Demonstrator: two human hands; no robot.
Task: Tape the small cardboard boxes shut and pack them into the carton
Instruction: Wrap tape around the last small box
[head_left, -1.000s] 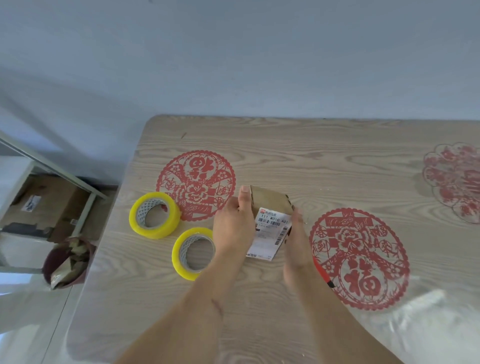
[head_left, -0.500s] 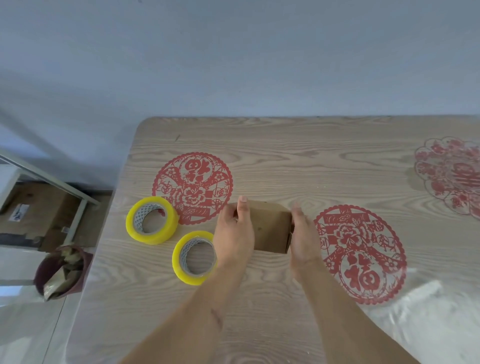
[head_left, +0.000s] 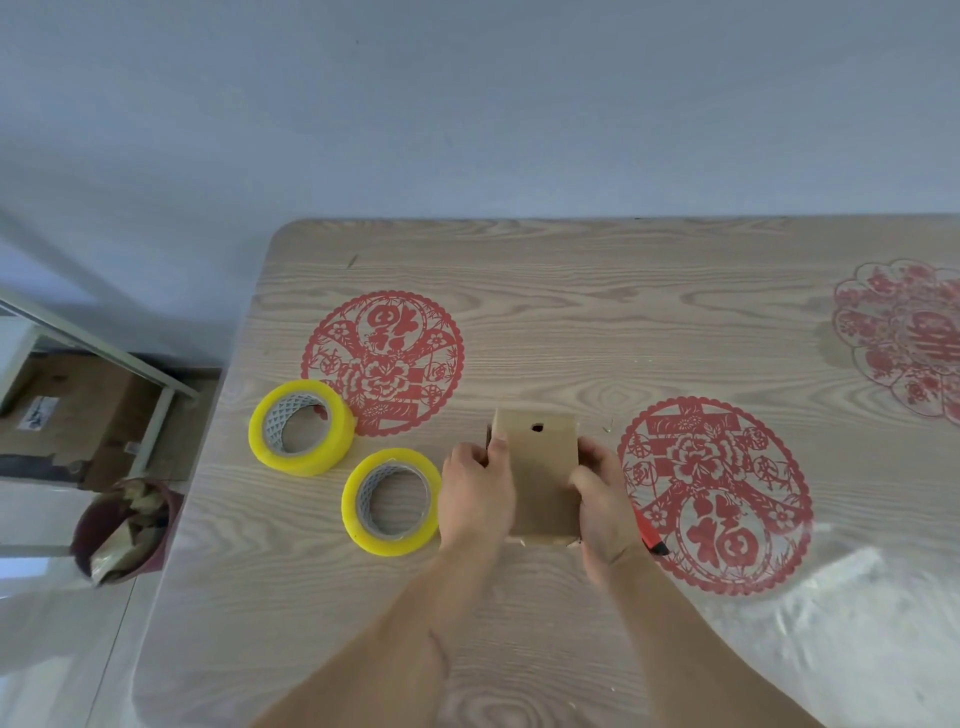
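A small brown cardboard box (head_left: 540, 467) lies on the wooden table (head_left: 623, 322), a plain face with a small dark hole turned up. My left hand (head_left: 475, 493) grips its left side, thumb laid along the top edge. My right hand (head_left: 602, 504) holds its right side with fingers curled over the top face. Two yellow tape rolls lie flat to the left: one roll (head_left: 301, 427) further back and the nearer roll (head_left: 392, 501) just beside my left hand. The carton is not in view.
A red and black tool (head_left: 649, 538) pokes out from under my right wrist. Red paper-cut decorations (head_left: 384, 358) mark the tabletop. Off the table's left edge stand a dark bin with scraps (head_left: 122, 530) and a brown box on the floor (head_left: 67, 415).
The box was held tilted with its white shipping label facing up; both hands have turned it over and lengthwise, so the plain face with the hole now shows.
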